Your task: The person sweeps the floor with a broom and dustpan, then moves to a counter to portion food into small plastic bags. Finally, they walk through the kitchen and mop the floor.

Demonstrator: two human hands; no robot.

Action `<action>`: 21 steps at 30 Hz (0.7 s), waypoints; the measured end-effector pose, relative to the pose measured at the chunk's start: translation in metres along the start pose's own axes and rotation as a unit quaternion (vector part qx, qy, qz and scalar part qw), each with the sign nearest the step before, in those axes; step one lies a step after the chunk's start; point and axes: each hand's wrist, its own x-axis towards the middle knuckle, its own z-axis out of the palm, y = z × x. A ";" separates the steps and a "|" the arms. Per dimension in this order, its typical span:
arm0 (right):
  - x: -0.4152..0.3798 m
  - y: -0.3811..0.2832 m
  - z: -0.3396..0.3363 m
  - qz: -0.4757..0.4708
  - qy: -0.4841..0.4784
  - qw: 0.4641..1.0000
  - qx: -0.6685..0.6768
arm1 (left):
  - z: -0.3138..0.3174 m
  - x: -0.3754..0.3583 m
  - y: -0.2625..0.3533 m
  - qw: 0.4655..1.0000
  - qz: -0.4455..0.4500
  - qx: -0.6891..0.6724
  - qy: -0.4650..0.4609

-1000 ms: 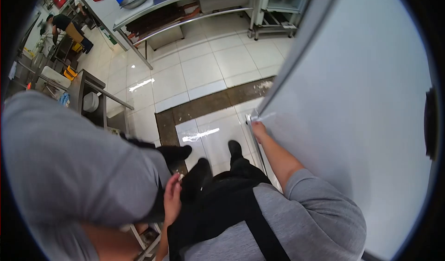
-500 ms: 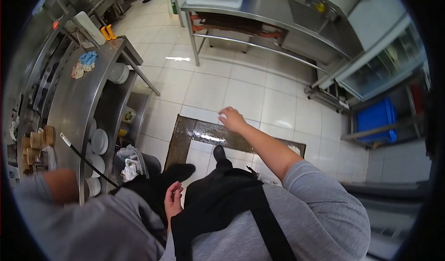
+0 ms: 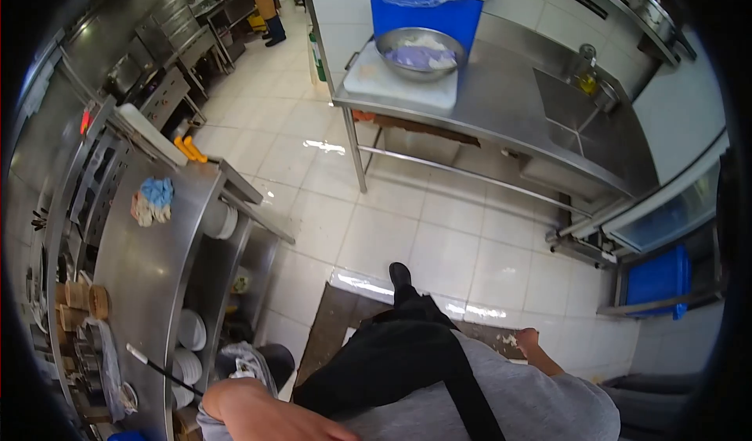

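Note:
My right hand (image 3: 527, 339) hangs low at my right side, over the tiled floor. Its fingers look curled in; whatever may be inside them is hidden. At the bottom left, my left hand (image 3: 274, 419) crosses close in front of my body. Its back shows, but the frame edge cuts off the fingers. Beyond my left wrist, a thin black stick with a white tip (image 3: 160, 369) leans by the steel bench. A waste bin with a plastic liner (image 3: 254, 361) stands beneath that arm. My black shoe (image 3: 400, 274) is ahead of me on the floor.
At left runs a steel bench (image 3: 141, 284) bearing blue and cream cloths (image 3: 154, 198), with plates (image 3: 192, 330) below. Ahead, a steel counter (image 3: 501, 112) holds a metal bowl (image 3: 421, 53) and blue tub (image 3: 427, 14). Another person (image 3: 265, 6) stands far back.
My right hand has swung back from in front of me to my right side. My left forearm has come forward. The view has moved toward the counter; the nearby grey-clothed person at left is gone.

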 end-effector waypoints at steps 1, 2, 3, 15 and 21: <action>0.024 -0.034 0.028 -0.098 0.030 0.995 -0.017 | -0.023 0.007 -0.006 0.999 -0.024 0.025 -0.021; 0.049 -0.073 0.056 -0.196 0.060 0.978 -0.034 | -0.047 0.006 -0.014 0.999 -0.028 0.035 -0.019; 0.067 -0.135 0.079 -0.245 -0.007 0.969 -0.005 | -0.073 0.006 -0.021 0.999 -0.023 0.039 -0.004; -0.346 -0.868 0.119 -0.594 -0.795 0.123 -0.001 | -0.321 -0.030 0.008 0.979 -0.158 0.130 0.001; -0.386 -0.914 0.206 -0.564 -0.824 -0.052 0.005 | -0.497 -0.101 0.072 0.874 -0.447 0.102 -0.161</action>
